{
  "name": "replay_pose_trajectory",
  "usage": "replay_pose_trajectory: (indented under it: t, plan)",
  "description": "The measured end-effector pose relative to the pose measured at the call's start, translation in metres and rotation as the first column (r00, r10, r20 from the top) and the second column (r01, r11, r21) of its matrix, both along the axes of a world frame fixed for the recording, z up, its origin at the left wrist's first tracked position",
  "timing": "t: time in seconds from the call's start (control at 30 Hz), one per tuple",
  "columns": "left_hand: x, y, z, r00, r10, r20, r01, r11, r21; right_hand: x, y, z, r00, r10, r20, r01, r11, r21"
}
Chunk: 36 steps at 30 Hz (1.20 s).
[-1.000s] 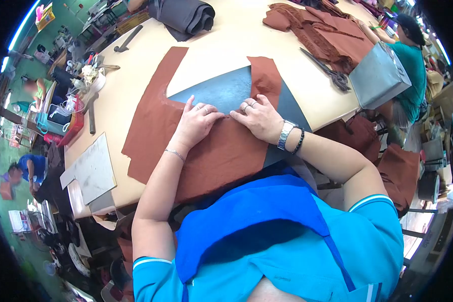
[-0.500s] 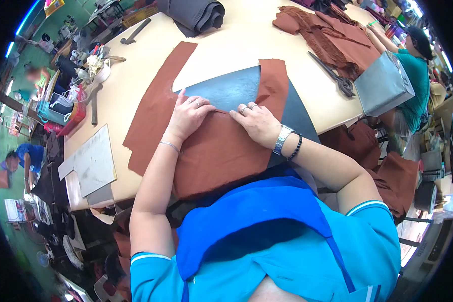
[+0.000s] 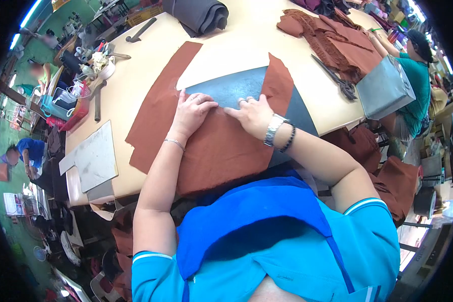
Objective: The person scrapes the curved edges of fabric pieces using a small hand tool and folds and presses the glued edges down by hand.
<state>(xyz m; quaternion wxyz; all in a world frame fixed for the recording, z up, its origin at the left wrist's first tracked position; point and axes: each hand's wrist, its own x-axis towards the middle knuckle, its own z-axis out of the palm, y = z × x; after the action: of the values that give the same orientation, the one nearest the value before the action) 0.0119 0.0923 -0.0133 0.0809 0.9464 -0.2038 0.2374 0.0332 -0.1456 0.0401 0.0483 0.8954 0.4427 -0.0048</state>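
A reddish-brown leather piece (image 3: 226,156) with a U-shaped cutout lies over a dark grey board (image 3: 231,86) at the table's near edge. At the left part of the cutout's edge, my left hand (image 3: 192,113) pinches the leather between thumb and fingers. My right hand (image 3: 251,115), with rings and a metal watch, rests on the same edge a little to the right. Its index finger is stretched toward my left hand and its other fingers are apart. The right strip of the leather stands slightly creased beside my right hand.
A grey template (image 3: 93,158), two hammers (image 3: 141,31) (image 3: 98,100) and a red basket (image 3: 80,113) are at the left. A dark roll (image 3: 199,17) lies at the back. Scissors (image 3: 334,78), brown scraps (image 3: 337,40), a metal box (image 3: 386,88) and a co-worker (image 3: 412,85) are at the right.
My right hand has shifted along the cutout edge and its fingers have spread, with the index finger now extended. The leather's right strip has shifted slightly. My left hand stays at the edge.
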Motion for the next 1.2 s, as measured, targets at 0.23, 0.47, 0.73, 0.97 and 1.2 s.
replay_pose_trajectory:
  t: [0.23, 0.47, 0.73, 0.97, 1.2]
  plan:
    - [-0.010, 0.040, 0.004, 0.985, 0.037, -0.170, -0.106, 0.900, -0.423, -0.018, -0.077, -0.009, 0.979, -0.011, -0.206, 0.108, 0.877, 0.468]
    - [-0.044, 0.033, 0.038, 0.947, 0.003, -0.321, -0.016, 0.999, -0.037, 0.088, -0.102, -0.011, 0.990, -0.132, -0.056, 0.144, 0.925, 0.351]
    - [-0.051, -0.054, 0.016, 0.914, -0.119, -0.389, 0.103, 0.993, -0.062, 0.108, -0.051, 0.005, 1.000, 0.007, 0.019, -0.017, 0.790, 0.613]
    - [-0.071, -0.110, 0.019, 0.956, 0.136, -0.258, -0.186, 0.966, -0.179, 0.097, -0.040, -0.037, 0.970, 0.241, 0.029, -0.213, 0.787, 0.579]
    - [-0.038, -0.087, 0.005, 0.943, 0.253, -0.217, -0.319, 0.871, -0.373, 0.095, -0.041, -0.047, 0.975, 0.222, -0.007, -0.189, 0.844, 0.502]
